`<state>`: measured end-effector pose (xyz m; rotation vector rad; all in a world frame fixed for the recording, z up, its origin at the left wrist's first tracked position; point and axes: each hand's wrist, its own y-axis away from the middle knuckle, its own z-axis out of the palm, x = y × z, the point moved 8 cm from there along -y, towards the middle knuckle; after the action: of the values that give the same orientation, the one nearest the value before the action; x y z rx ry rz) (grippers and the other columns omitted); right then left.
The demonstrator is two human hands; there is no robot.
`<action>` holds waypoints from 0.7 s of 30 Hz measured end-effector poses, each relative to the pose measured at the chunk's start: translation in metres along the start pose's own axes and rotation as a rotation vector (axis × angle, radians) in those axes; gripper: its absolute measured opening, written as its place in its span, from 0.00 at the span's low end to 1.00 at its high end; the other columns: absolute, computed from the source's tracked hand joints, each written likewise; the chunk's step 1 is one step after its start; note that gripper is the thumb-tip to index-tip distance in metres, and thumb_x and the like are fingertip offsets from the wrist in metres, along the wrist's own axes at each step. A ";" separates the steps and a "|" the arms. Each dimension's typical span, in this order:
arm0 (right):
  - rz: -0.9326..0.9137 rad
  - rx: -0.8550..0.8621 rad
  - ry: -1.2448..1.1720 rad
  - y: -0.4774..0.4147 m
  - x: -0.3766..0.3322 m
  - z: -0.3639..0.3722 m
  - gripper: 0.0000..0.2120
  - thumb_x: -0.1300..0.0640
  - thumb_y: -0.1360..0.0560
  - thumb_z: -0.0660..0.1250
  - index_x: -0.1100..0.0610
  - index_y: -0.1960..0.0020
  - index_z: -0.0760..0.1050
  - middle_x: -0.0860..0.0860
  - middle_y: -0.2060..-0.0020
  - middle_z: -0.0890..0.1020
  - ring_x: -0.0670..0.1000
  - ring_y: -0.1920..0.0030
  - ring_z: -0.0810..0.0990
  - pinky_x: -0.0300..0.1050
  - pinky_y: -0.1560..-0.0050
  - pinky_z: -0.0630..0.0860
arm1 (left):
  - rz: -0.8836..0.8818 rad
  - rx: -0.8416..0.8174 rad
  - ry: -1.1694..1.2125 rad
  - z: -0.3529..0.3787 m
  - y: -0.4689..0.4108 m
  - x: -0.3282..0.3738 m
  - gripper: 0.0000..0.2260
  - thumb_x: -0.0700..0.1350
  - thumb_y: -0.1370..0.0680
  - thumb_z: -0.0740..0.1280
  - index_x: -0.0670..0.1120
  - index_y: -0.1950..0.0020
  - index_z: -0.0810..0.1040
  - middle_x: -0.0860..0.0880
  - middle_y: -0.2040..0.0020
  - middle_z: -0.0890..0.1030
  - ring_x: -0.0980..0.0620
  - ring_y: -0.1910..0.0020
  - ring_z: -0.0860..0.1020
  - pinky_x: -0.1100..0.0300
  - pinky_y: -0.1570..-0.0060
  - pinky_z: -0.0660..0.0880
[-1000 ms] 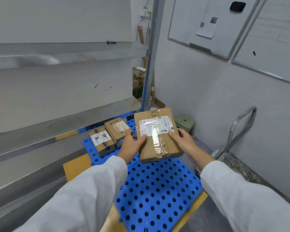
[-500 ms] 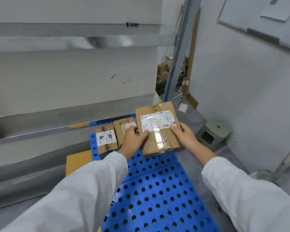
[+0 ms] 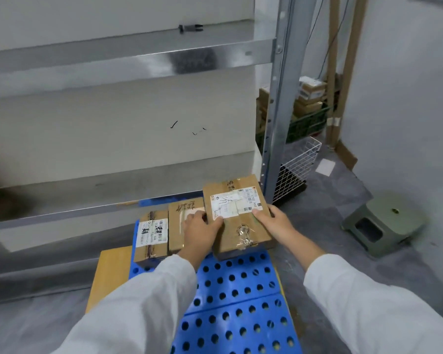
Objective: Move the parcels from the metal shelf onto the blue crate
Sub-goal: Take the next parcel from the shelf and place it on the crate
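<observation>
Parcels fill the far edge of the blue crate (image 3: 230,302) beneath the metal shelf (image 3: 113,180); a person's left hand (image 3: 201,229) and right hand (image 3: 274,221) clasp the third parcel (image 3: 237,215) by its sides, fingers curled round it, at the crate's far right corner; two smaller parcels (image 3: 164,233) already sit beside it; the visible shelf levels appear bare, suggesting little remains.

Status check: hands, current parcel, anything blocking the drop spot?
Left hand and right hand grip the big parcel by its sides. Parcel low over blue crate, right of two small parcels. Nothing blocking.
</observation>
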<state>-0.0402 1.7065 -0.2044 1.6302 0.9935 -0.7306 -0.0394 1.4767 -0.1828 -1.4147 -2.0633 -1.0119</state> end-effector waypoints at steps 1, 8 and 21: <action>0.017 -0.014 0.003 -0.005 0.005 0.001 0.23 0.42 0.24 0.67 0.49 0.33 0.70 0.41 0.55 0.78 0.44 0.55 0.80 0.40 0.60 0.75 | -0.003 0.030 -0.051 0.001 -0.001 -0.002 0.26 0.59 0.26 0.69 0.45 0.34 0.73 0.47 0.37 0.73 0.45 0.37 0.71 0.44 0.39 0.74; 0.025 -0.090 0.057 -0.021 0.018 0.016 0.25 0.42 0.23 0.65 0.49 0.30 0.68 0.38 0.55 0.76 0.39 0.57 0.76 0.37 0.64 0.71 | 0.099 0.201 -0.045 -0.009 0.006 0.000 0.22 0.53 0.27 0.74 0.49 0.36 0.74 0.55 0.44 0.74 0.53 0.44 0.74 0.53 0.42 0.76; 0.030 -0.134 0.203 -0.014 0.023 0.030 0.27 0.46 0.23 0.67 0.55 0.28 0.65 0.52 0.35 0.77 0.55 0.37 0.76 0.51 0.38 0.73 | 0.191 0.183 -0.025 -0.011 0.018 -0.008 0.13 0.44 0.24 0.70 0.45 0.39 0.76 0.54 0.45 0.74 0.55 0.48 0.73 0.66 0.47 0.68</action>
<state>-0.0412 1.6854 -0.2386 1.6205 1.1345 -0.4746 -0.0199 1.4671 -0.1754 -1.5006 -1.9389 -0.7125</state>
